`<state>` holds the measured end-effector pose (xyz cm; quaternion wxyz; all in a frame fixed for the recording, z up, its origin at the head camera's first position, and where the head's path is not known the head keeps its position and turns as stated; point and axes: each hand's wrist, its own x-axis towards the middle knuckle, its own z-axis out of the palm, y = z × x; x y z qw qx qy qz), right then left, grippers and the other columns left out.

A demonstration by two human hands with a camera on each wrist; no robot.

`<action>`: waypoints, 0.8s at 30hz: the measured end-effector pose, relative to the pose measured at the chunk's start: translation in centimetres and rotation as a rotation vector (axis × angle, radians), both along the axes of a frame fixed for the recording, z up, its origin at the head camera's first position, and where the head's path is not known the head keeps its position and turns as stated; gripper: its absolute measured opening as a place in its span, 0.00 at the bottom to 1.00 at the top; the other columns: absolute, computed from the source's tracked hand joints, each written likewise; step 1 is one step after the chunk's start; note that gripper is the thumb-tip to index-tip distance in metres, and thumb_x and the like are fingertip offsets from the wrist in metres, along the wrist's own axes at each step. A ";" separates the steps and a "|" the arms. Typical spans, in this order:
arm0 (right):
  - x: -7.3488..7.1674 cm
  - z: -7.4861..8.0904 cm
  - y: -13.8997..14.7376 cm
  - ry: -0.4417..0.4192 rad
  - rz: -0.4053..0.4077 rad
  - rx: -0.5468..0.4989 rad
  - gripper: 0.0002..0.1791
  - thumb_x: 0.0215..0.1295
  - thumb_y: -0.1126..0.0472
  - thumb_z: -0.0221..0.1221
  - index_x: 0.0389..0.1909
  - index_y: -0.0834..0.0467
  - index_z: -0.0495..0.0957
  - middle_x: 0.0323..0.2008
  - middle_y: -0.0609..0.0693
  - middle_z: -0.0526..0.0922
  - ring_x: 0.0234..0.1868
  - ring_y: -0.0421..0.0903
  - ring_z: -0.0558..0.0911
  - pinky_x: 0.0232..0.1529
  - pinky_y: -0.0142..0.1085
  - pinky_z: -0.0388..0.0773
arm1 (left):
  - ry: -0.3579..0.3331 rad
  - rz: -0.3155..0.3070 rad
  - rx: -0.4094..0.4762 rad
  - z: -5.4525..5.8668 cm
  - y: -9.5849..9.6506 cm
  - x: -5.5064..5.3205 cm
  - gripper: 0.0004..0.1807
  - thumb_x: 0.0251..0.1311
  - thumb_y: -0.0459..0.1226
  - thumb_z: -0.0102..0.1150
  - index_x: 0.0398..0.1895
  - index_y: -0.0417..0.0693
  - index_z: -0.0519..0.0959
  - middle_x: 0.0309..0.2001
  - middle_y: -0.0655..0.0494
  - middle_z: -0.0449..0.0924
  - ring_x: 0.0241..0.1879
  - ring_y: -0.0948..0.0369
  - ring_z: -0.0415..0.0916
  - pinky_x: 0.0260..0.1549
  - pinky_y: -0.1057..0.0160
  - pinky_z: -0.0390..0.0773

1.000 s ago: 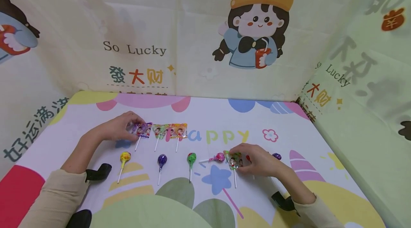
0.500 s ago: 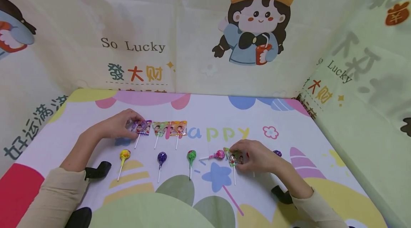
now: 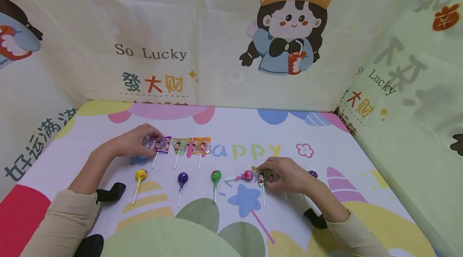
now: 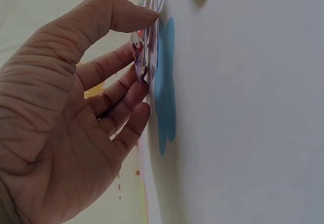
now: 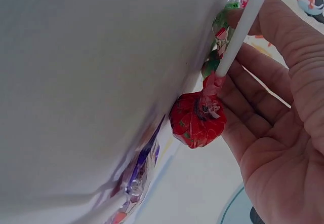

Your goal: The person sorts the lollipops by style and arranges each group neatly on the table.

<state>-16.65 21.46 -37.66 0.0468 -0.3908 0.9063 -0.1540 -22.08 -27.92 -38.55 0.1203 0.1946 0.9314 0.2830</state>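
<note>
My left hand [image 3: 135, 141] pinches the edge of a flat purple-wrapped lollipop [image 3: 161, 144] between thumb and fingers. That lollipop lies at the left end of a row, beside a green-wrapped lollipop [image 3: 179, 145] and an orange-wrapped lollipop [image 3: 201, 144]. Lower on the right, my right hand [image 3: 287, 175] pinches another green-wrapped lollipop [image 3: 261, 177], its stick pointing toward me. Close under the right palm is a round red lollipop [image 5: 196, 122], mostly hidden from the head view. A pink lollipop [image 3: 247, 175] lies sideways just left of the right hand's lollipop.
In the nearer row are a yellow lollipop [image 3: 141, 175], a dark purple lollipop [image 3: 182, 178] and a green ball lollipop [image 3: 216, 175]. A purple wrapper [image 3: 312, 173] shows behind the right wrist. Printed cloth walls [image 3: 217, 96] enclose the patterned table [image 3: 231, 128].
My right hand has shifted very slightly left with the green-wrapped lollipop. The left hand stays in place on the purple-wrapped one. The head view has tilted a little.
</note>
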 end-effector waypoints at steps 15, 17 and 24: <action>0.0 0.2 -0.2 0.046 0.042 0.010 0.18 0.52 0.65 0.71 0.47 0.57 0.86 0.41 0.44 0.85 0.42 0.39 0.82 0.46 0.38 0.83 | 0.004 0.008 0.006 -0.1 0.1 0.0 0.30 0.53 0.40 0.76 0.59 0.41 0.78 0.59 0.41 0.73 0.59 0.44 0.67 0.64 0.33 0.67; 0.0 0.1 -0.2 0.048 0.049 0.005 0.18 0.51 0.65 0.71 0.46 0.57 0.86 0.41 0.44 0.85 0.41 0.39 0.82 0.45 0.36 0.83 | 0.005 0.009 0.006 -0.1 0.1 0.1 0.30 0.53 0.40 0.76 0.59 0.41 0.78 0.59 0.41 0.73 0.60 0.44 0.67 0.64 0.33 0.67; -0.1 0.0 0.0 0.033 0.048 -0.007 0.17 0.52 0.64 0.71 0.45 0.57 0.85 0.42 0.44 0.86 0.42 0.39 0.82 0.46 0.36 0.82 | -0.012 0.018 0.005 0.1 0.1 0.2 0.31 0.53 0.40 0.76 0.60 0.42 0.77 0.60 0.41 0.72 0.60 0.44 0.66 0.64 0.34 0.68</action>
